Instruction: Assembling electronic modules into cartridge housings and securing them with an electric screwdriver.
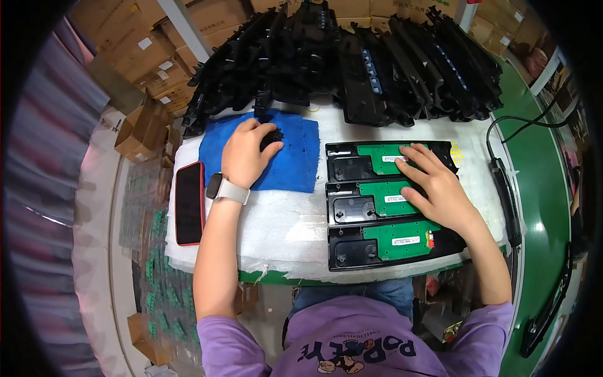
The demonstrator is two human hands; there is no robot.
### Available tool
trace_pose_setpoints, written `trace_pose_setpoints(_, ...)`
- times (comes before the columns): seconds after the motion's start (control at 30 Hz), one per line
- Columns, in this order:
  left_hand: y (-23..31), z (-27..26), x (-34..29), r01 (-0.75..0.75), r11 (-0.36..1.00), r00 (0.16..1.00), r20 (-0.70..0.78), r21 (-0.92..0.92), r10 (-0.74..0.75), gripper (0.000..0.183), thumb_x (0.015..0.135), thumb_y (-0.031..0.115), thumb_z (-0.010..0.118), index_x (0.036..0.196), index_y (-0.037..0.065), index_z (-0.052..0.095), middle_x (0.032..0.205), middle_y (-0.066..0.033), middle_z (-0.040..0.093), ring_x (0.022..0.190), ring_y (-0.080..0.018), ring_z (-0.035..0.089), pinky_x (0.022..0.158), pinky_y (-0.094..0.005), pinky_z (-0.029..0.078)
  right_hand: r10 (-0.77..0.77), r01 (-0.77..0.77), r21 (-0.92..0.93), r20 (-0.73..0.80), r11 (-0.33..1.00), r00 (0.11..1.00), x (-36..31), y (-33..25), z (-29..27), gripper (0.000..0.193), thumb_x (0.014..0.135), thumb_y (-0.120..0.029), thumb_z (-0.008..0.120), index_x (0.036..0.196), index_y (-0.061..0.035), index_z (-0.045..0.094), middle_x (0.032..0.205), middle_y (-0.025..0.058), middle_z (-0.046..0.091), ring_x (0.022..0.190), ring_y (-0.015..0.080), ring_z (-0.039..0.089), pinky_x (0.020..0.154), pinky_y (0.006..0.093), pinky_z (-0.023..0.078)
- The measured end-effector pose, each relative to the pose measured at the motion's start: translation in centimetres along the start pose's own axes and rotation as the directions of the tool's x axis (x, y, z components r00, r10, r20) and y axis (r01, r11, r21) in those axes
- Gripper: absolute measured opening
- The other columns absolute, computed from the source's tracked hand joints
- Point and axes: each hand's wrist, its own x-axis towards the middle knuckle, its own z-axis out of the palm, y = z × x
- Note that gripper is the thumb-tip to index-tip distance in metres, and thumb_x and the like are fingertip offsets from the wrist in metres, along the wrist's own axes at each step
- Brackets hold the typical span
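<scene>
My left hand [249, 149] is over a blue cloth [295, 164], its thumb and forefinger apart around a small heap of tiny black pieces [274, 136], probably screws. A watch [227, 188] is on that wrist. My right hand [436, 186] lies with fingers spread on the far two of three black plastic housings. These lie side by side in a stack-like row, each fitted with a green circuit board [402, 241] bearing a white label. The nearest housing [347, 249] is untouched, and its board has a small red and yellow part [430, 239] at the right end.
Many black plastic housings [270, 63] [414, 69] stand piled along the far side. A phone in a red case [190, 204] lies left of the cloth. A black corded tool [504, 195] is at the right. Cardboard boxes [141, 132] stand beyond.
</scene>
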Motion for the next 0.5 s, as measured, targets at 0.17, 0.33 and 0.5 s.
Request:
trace_pose_setpoints(0.17,-0.3,0.7,0.3,0.019,1.000,1.000,0.005,0.014,-0.019,0.016,0.069,0.007,0.068,0.084,0.002,0.064,0.077,-0.0112,0.057,0.070,-0.0273,0.057,0.062,-0.0338,0.046,-0.034,0.034,0.030,0.019,0.999,0.999,-0.1,-0.1,-0.2,0.040,0.076,-0.018,0.059,0.113,-0.0015,0.056,0.125,0.0160,0.047,0.119,0.0332,0.040,0.096,0.0391,0.038)
trace_pose_setpoints(0.33,1.0,1.1,0.6,-0.019,0.996,0.990,-0.138,0.082,0.030,0.007,0.074,0.006,0.061,0.080,0.002,0.063,0.076,-0.0148,0.058,0.069,-0.0337,0.057,0.061,-0.0380,0.045,0.005,0.004,0.100,-0.087,0.995,0.996,-2.0,-0.1,-2.5,0.037,0.075,-0.020,0.061,0.109,-0.0073,0.057,0.120,0.0153,0.049,0.108,0.0324,0.049,0.091,0.0394,0.040)
trace_pose_setpoints(0.5,1.3,0.4,0.6,0.278,0.907,0.948,-0.061,-0.316,-0.312,0.017,0.084,0.015,0.059,0.089,0.000,0.065,0.081,-0.0087,0.065,0.068,-0.0142,0.059,0.061,-0.0229,0.045,0.289,-0.388,-0.176,-0.415,0.905,0.863,-7.6,4.0,-5.2,0.035,0.073,-0.017,0.062,0.106,-0.0056,0.057,0.104,0.0128,0.056,0.095,0.0304,0.055,0.079,0.0371,0.045)
